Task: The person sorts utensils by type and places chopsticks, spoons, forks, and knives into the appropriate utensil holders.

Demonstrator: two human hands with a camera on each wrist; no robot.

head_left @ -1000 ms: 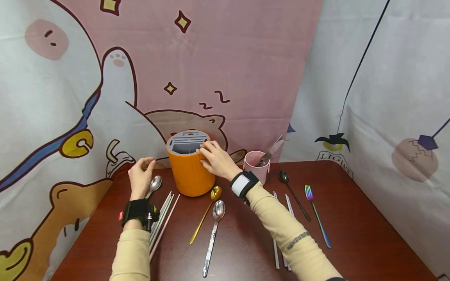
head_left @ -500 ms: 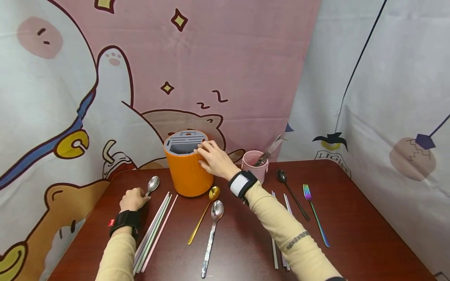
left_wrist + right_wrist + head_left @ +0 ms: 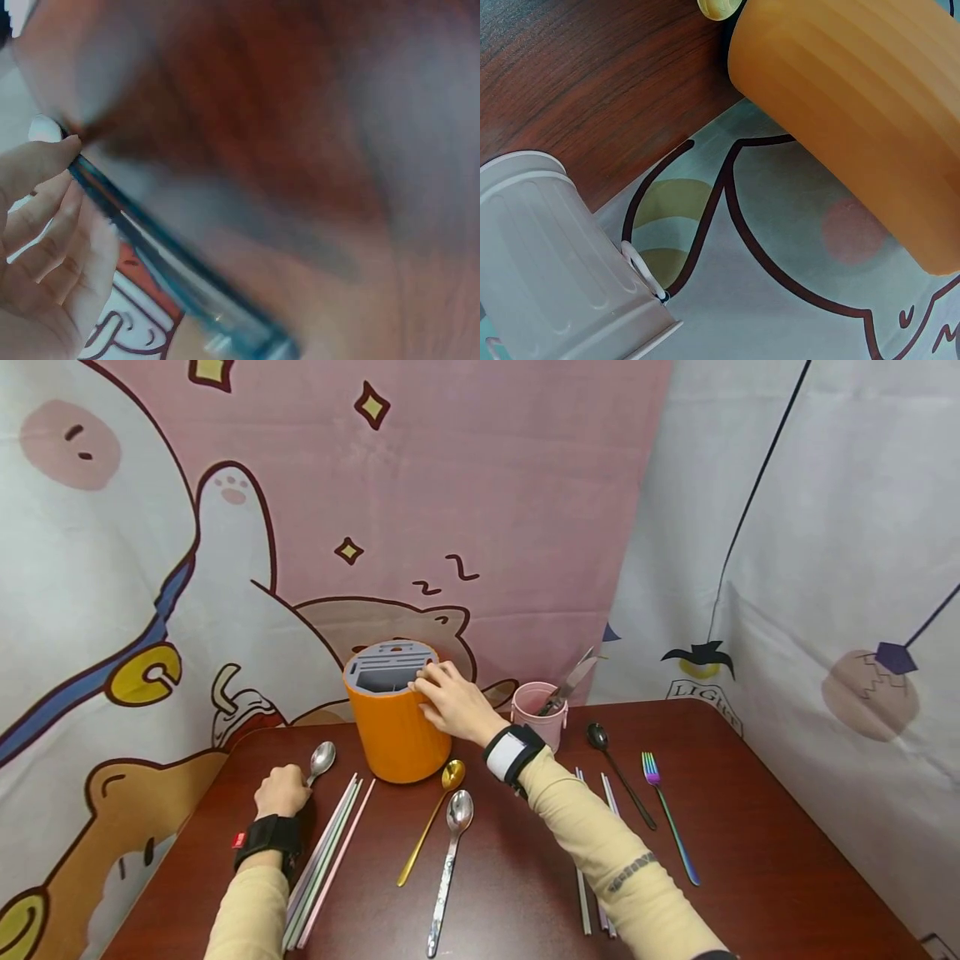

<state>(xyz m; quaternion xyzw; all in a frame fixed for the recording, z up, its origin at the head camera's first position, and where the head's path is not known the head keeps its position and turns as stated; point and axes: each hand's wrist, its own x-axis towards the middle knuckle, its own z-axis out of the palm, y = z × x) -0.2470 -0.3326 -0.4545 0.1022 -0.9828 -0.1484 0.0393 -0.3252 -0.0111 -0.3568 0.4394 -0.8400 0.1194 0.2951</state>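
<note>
Head view first: my left hand [image 3: 282, 789] is down at eight o'clock of the orange holder [image 3: 401, 735], narrow, gripping the handle of a silver spoon [image 3: 323, 757]. The bowl pokes out toward one o'clock of my knuckles. Here's the danger: the loose chopsticks [image 3: 329, 852] lie just beside that wrist, on its three o'clock side, so a sideways sweep could scatter them across the surface [image 3: 517, 843]. My right hand [image 3: 453, 702] has its fingers hooked over the holder's rim at four o'clock. The holder is tall, so I reckon a hard tug there could tip it toward me, right onto the gold spoon [image 3: 427, 829]. And watch that forearm! My wristband [image 3: 516, 756] sits right in front of the pink bucket [image 3: 553, 728] at three o'clock; pull back carelessly and I could knock it over, cutlery and all.

Over to the left wrist view: thumb and fingers pinch the spoon near its neck, the handle running off between four and five o'clock. It's blurred, and I can't tell whether it's clear of the surface. With so small a hold, the long handle could swivel or slip.

Right wrist view: holder at two o'clock, bucket at eight, gold spoon's bowl peeking in at twelve. My fingers are out of frame, so I can't judge from here how firm that rim hold is.
</note>
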